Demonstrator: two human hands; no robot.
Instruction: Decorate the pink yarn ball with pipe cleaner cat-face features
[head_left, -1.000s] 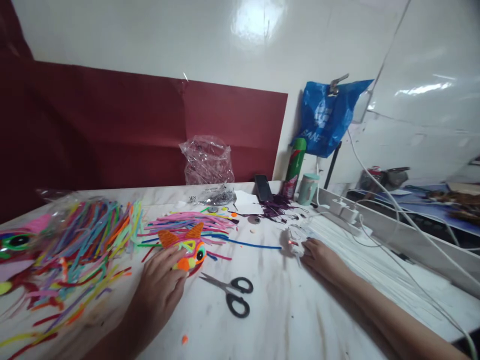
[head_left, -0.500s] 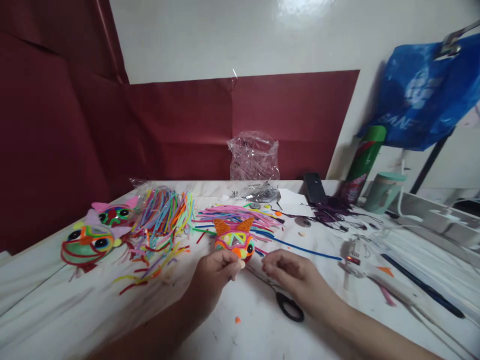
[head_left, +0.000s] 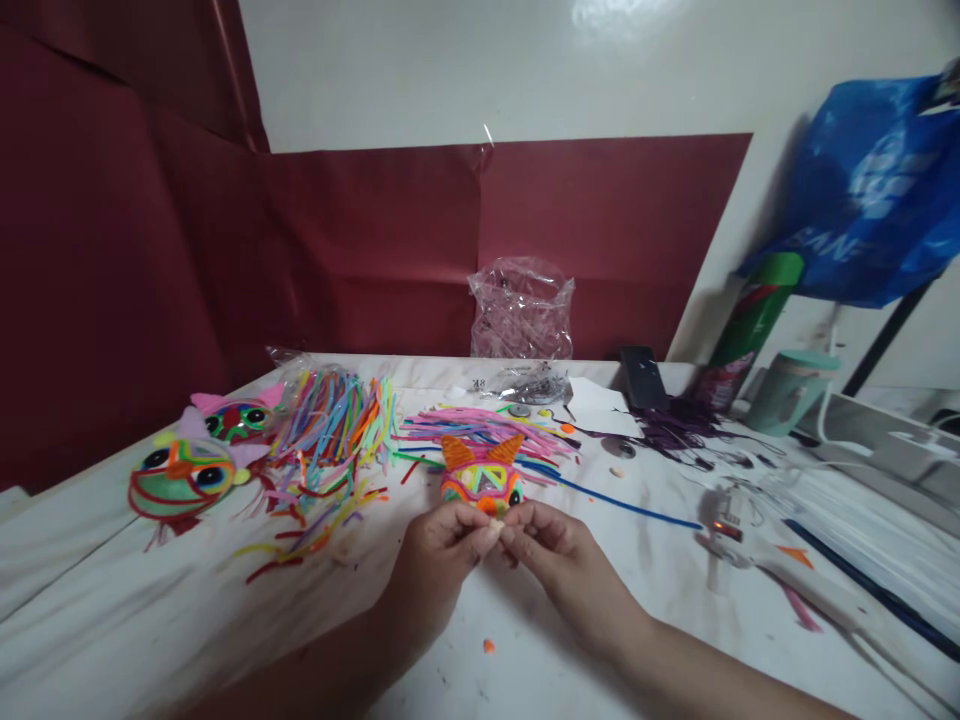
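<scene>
My left hand (head_left: 442, 560) and my right hand (head_left: 570, 565) meet at the front middle of the table. Both are closed, thumbs and forefingers pinching one small pale cream piece (head_left: 496, 527) between them. Just behind the fingertips sits an animal head made of pipe cleaners (head_left: 482, 483), with orange ears, pink and green bands and dark eyes. The hands cover its lower part. A small orange scrap (head_left: 489, 646) lies on the tabletop in front of them.
Two finished-looking pipe-cleaner heads (head_left: 180, 480) and a bundle of coloured pipe cleaners (head_left: 330, 420) lie left. Pink and blue pipe cleaners (head_left: 480, 428) are behind. At right are a glue gun (head_left: 802, 585), a green mug (head_left: 791, 392), a spray can (head_left: 750, 330) and a phone (head_left: 642, 378).
My right hand has moved left to meet my left hand and now pinches the pale piece too. The black-handled scissors seen beside my right hand are no longer visible. The view has shifted slightly.
</scene>
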